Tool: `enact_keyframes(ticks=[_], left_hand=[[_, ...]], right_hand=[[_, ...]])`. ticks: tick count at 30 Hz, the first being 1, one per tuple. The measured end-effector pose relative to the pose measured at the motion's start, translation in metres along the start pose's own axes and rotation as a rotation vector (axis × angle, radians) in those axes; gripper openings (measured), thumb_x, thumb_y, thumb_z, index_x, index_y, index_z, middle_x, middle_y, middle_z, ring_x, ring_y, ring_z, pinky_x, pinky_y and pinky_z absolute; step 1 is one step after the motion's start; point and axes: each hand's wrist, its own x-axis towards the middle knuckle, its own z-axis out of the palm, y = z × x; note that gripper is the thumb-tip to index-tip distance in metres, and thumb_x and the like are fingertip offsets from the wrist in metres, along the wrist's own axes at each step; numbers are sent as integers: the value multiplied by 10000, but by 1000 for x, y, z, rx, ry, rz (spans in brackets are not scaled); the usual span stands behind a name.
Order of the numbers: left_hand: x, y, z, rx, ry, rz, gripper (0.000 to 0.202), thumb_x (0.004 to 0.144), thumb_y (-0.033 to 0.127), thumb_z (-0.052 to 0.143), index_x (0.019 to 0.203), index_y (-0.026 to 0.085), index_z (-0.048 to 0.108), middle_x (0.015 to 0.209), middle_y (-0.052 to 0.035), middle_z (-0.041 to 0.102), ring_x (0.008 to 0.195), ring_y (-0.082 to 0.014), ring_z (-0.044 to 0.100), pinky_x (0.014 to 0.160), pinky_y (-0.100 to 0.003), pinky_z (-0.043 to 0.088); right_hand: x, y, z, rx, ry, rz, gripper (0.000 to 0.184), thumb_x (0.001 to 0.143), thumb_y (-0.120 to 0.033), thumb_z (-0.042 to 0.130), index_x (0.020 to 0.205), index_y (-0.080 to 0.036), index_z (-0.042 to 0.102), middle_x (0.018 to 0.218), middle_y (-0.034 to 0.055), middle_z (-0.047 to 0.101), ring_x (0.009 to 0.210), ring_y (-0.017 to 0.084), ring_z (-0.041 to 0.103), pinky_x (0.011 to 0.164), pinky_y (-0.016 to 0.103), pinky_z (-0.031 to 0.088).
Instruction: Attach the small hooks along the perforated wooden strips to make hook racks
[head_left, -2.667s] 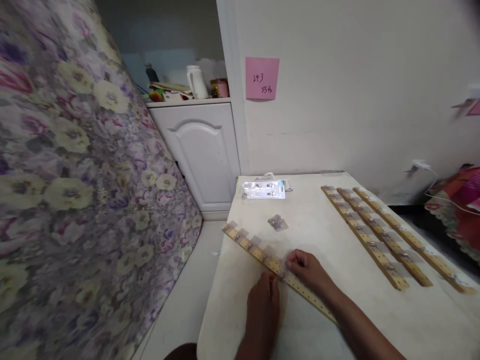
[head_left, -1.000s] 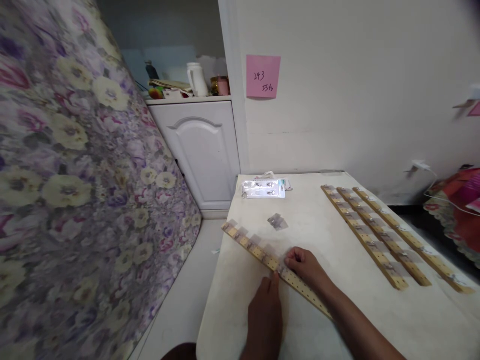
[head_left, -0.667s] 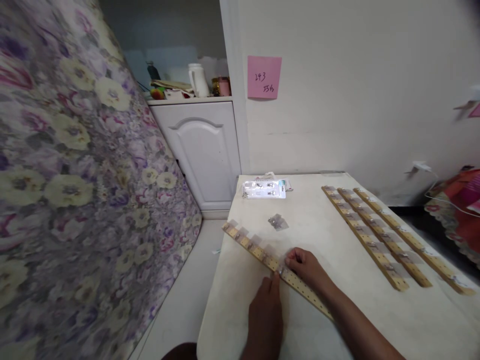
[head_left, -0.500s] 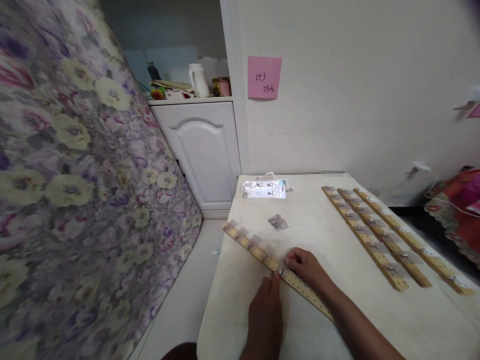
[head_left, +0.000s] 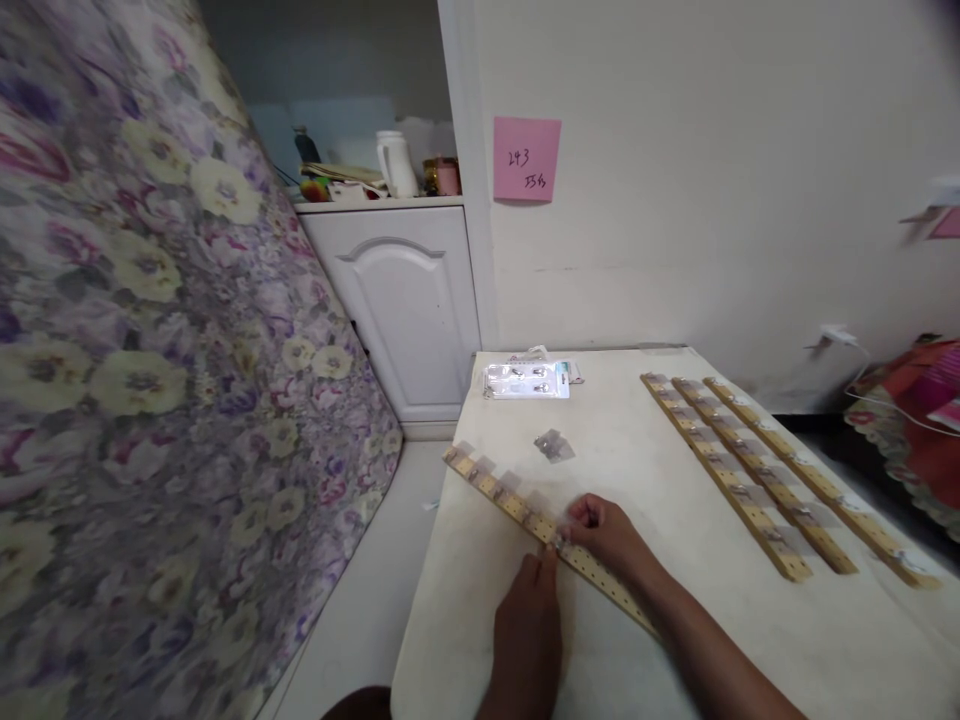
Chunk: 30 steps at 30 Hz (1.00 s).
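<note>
A narrow wooden strip with rows of small holes lies slantwise on the table. Small clear plastic pieces with metallic bits sit along its far-left half. My left hand is closed, its fingertips pressed on the strip's near edge around the middle. Just across the strip, my right hand pinches a small clear plastic piece against the wood; its fingers partly cover the piece. Beyond the hands lies a little pile of similar clear pieces.
Three more strips with clear pieces lie side by side on the table's right. A clear blister pack rests at the back edge. A floral curtain hangs left, a white cabinet stands behind, and a pink note is on the wall.
The view has shifted very slightly. Both hands stay at the same spot on the strip, with the right fingers moving only a little around the clear piece.
</note>
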Motion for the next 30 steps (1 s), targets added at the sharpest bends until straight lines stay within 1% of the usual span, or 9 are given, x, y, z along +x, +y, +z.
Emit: enact_keyframes(ticks=[5, 9, 13, 16, 19, 22, 24, 27, 30], left_hand=[[-3, 3, -4, 5, 16, 3, 496, 887, 118, 277, 1357, 219, 395, 1118, -93, 560, 924, -190, 577, 751, -266, 433], [-4, 4, -6, 12, 28, 2, 468, 903, 145, 256, 1336, 214, 418, 1096, -90, 567, 902, -182, 587, 764, -273, 437], [-1, 1, -5, 9, 23, 4, 501, 870, 118, 290, 1349, 214, 403, 1114, -89, 561, 928, -182, 592, 771, -265, 441], [0, -3, -3, -34, 36, 5, 507, 868, 115, 286, 1349, 221, 401, 1121, -79, 560, 928, -171, 599, 779, -252, 446], [-1, -7, -1, -100, 70, 34, 481, 888, 140, 267, 1338, 217, 414, 1109, -75, 567, 932, -163, 599, 796, -241, 450], [-2, -8, -1, -136, 93, 55, 466, 891, 162, 274, 1331, 201, 422, 1105, -83, 569, 954, -174, 593, 819, -247, 449], [-2, -8, -2, -172, 105, 47, 450, 891, 173, 277, 1309, 188, 442, 1098, -88, 573, 951, -179, 593, 822, -257, 450], [-4, -6, -5, -254, 147, 39, 402, 894, 192, 283, 1243, 170, 482, 1070, -85, 591, 944, -179, 592, 819, -262, 449], [-5, -7, -5, -298, 193, 67, 347, 898, 206, 289, 1153, 164, 520, 1045, -82, 602, 939, -177, 588, 817, -268, 446]], right_hand=[[3, 1, 2, 67, -20, 35, 238, 610, -236, 677, 817, -194, 570, 571, -70, 525, 505, 97, 469, 495, 216, 341], [5, 2, 3, 59, -20, 12, 230, 601, -210, 676, 805, -186, 571, 575, -69, 516, 504, 92, 463, 491, 216, 341], [6, 3, 3, 25, -12, -1, 195, 604, -211, 678, 766, -180, 574, 588, -56, 536, 525, 95, 481, 503, 214, 352], [6, 4, 4, 38, -19, -8, 173, 616, -220, 671, 754, -177, 576, 594, -47, 550, 534, 98, 489, 508, 214, 357], [5, 4, 4, 68, -29, -7, 168, 621, -226, 668, 753, -176, 577, 591, -46, 549, 535, 98, 486, 510, 213, 357], [2, -1, 2, 108, -52, -8, 168, 636, -249, 659, 762, -175, 576, 586, -49, 537, 518, 94, 472, 500, 212, 347], [-2, -6, -1, 125, -71, -10, 158, 673, -287, 628, 776, -179, 576, 590, -47, 536, 502, 94, 462, 491, 215, 345], [-13, -11, -9, 31, -48, -35, 165, 712, -338, 597, 781, -189, 582, 623, -30, 563, 549, 114, 497, 528, 227, 373], [-30, -10, -19, -204, 39, -51, 223, 656, -346, 663, 805, -201, 585, 690, -17, 595, 646, 144, 539, 596, 244, 391]])
